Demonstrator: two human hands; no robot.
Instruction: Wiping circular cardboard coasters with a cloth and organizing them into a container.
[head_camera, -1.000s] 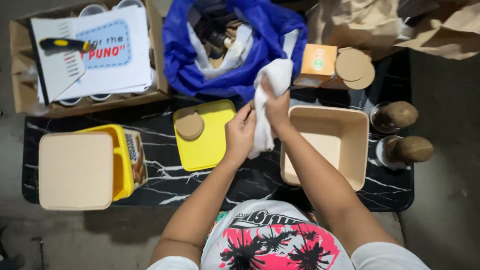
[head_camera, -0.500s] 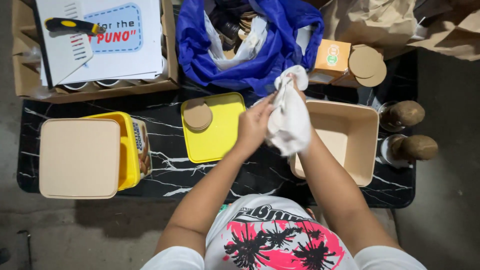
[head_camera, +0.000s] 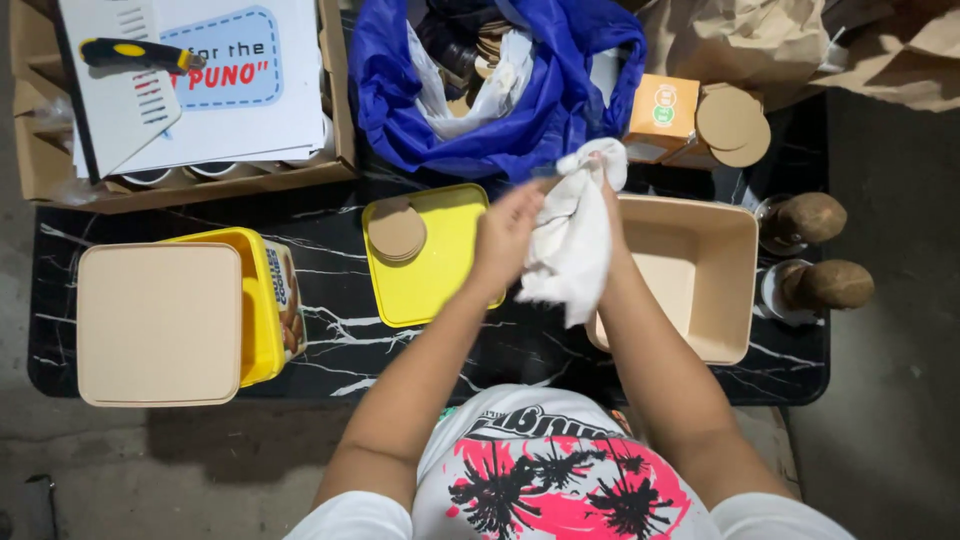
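Observation:
Both my hands hold a crumpled white cloth (head_camera: 573, 245) above the black marbled table (head_camera: 330, 330). My left hand (head_camera: 505, 235) grips its left side with fingers curled. Most of my right hand (head_camera: 606, 185) is wrapped inside the cloth near its top. The cloth hangs between a yellow square lid (head_camera: 450, 250) on the left and an open beige tub (head_camera: 690, 275) on the right. A stack of brown round discs (head_camera: 396, 230) lies on the yellow lid.
A beige lid (head_camera: 158, 322) rests on a yellow tub (head_camera: 262, 300) at the left. Behind are a cardboard box (head_camera: 200, 185) with papers and a utility knife (head_camera: 135, 54), a blue bag (head_camera: 500, 90), a small orange carton (head_camera: 660, 118), and two cork-topped jars (head_camera: 815, 250).
My hands have shifted slightly right and toward me with the cloth, which now hangs lower over the gap between the yellow lid and the beige tub. The view has drifted a little.

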